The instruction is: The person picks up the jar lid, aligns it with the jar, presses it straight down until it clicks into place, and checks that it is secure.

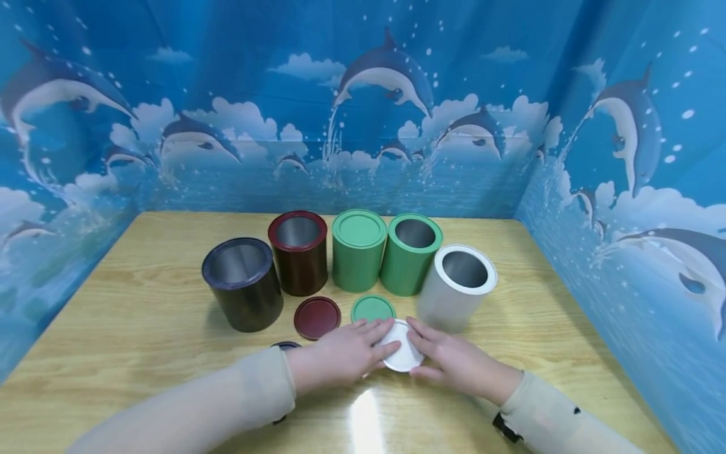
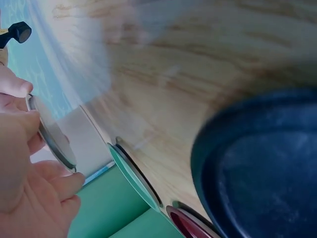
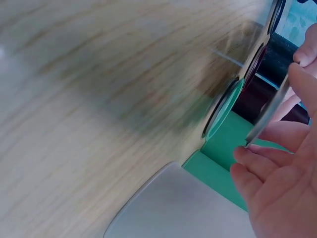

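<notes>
Both hands hold a round white lid by its edge, one at each side. My left hand grips the left side, thumb and fingers at the rim. From the right, my right hand pinches the opposite rim. In the left wrist view the lid is tilted and raised off the wood, and the right wrist view shows it edge-on. Just behind the hands stands a white can with its top open. A green lid lies flat beyond the white one.
A dark red lid and a partly hidden black lid lie on the wooden table. Behind stand an open black can, an open dark red can, a lidded green can and an open green can. A dolphin-print curtain encloses the table.
</notes>
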Demonstrator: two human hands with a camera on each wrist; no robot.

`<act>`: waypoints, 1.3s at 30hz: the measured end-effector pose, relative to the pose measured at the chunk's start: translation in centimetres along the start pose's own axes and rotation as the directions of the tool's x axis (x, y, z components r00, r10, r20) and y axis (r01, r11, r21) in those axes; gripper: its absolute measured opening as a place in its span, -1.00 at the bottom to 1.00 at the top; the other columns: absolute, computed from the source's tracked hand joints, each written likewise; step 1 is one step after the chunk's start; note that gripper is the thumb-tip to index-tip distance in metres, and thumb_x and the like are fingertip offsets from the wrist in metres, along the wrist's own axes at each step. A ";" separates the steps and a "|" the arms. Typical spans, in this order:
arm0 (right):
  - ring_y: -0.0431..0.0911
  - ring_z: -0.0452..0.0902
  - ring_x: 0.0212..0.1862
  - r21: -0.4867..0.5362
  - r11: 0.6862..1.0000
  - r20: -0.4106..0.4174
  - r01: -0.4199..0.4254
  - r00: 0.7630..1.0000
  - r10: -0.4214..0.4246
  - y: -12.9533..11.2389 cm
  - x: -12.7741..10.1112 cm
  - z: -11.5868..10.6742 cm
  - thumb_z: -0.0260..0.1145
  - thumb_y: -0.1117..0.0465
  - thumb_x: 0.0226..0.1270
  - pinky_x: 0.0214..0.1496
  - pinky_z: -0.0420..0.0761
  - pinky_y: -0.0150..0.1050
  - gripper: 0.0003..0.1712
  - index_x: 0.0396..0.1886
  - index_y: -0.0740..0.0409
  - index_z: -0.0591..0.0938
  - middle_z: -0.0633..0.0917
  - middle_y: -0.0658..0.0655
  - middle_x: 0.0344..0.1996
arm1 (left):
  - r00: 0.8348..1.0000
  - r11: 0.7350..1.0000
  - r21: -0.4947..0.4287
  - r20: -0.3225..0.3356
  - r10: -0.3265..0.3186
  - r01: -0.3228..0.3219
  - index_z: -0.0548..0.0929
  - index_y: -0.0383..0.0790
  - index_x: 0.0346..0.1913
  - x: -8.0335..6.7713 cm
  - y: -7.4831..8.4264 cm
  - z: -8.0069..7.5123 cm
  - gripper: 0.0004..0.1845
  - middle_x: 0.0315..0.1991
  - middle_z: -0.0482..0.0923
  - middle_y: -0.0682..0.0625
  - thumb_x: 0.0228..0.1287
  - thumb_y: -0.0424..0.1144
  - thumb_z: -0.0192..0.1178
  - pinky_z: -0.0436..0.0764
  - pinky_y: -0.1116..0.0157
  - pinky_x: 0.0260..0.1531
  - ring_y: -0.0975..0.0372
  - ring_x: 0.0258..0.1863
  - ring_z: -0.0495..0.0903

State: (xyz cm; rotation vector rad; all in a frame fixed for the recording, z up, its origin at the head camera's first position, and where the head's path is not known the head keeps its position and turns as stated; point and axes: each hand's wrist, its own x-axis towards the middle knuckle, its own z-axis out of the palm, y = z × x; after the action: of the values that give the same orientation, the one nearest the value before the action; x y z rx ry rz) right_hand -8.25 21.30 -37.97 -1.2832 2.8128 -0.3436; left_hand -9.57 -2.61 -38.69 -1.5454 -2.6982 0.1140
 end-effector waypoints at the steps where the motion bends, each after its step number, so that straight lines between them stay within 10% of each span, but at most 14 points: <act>1: 0.19 0.39 0.18 -0.009 1.000 -0.006 0.003 1.000 -0.003 0.0 0.0 0.0 0.25 -0.04 0.26 0.09 0.48 -0.02 -0.27 0.19 0.48 0.42 0.33 0.40 0.26 | 1.000 1.000 0.004 -0.007 0.007 -0.007 0.31 0.01 0.38 0.0 -0.1 -0.1 -0.50 0.38 0.15 -0.19 0.44 0.02 -0.11 0.33 0.15 0.20 0.07 0.31 0.25; 19: 0.17 0.40 0.18 -0.150 0.986 -0.267 0.068 0.958 -0.107 0.1 -1.0 -1.8 0.23 -0.08 0.26 0.05 0.50 0.00 -0.27 0.20 0.43 0.44 0.38 0.33 0.25 | 0.965 0.993 0.045 -0.235 0.121 -0.113 0.40 -0.10 0.32 0.3 -1.4 -2.4 -0.50 0.31 0.30 -0.14 0.38 -0.03 0.03 0.34 0.12 0.19 0.01 0.26 0.32; 31: 0.14 0.39 0.20 -0.183 0.980 -0.342 0.078 0.930 -0.138 0.3 -1.3 -3.3 -0.06 -0.20 0.39 0.04 0.51 -0.03 -0.24 0.18 0.40 0.47 0.41 0.29 0.24 | 0.963 0.991 0.021 -0.232 0.135 -0.134 0.37 -0.09 0.34 0.6 -1.9 -4.6 -0.50 0.35 0.23 -0.12 0.38 -0.06 0.05 0.24 0.09 0.25 0.02 0.31 0.23; 39: 0.11 0.39 0.21 -0.192 0.978 -0.344 0.077 0.928 -0.141 0.4 -1.4 -4.3 0.08 -0.15 0.35 0.01 0.53 -0.07 -0.29 0.19 0.39 0.47 0.40 0.29 0.25 | 0.962 0.990 0.033 -0.233 0.139 -0.135 0.36 -0.06 0.35 1.2 -2.1 -5.3 -0.50 0.36 0.21 -0.10 0.40 -0.04 0.01 0.27 0.09 0.24 0.04 0.32 0.22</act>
State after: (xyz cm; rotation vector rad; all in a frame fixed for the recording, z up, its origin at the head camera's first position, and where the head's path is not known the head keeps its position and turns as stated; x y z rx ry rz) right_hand -8.15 23.44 -33.97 -1.5631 3.1380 -0.3744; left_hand -11.64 -2.40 -33.29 -1.6250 -2.4044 -0.0409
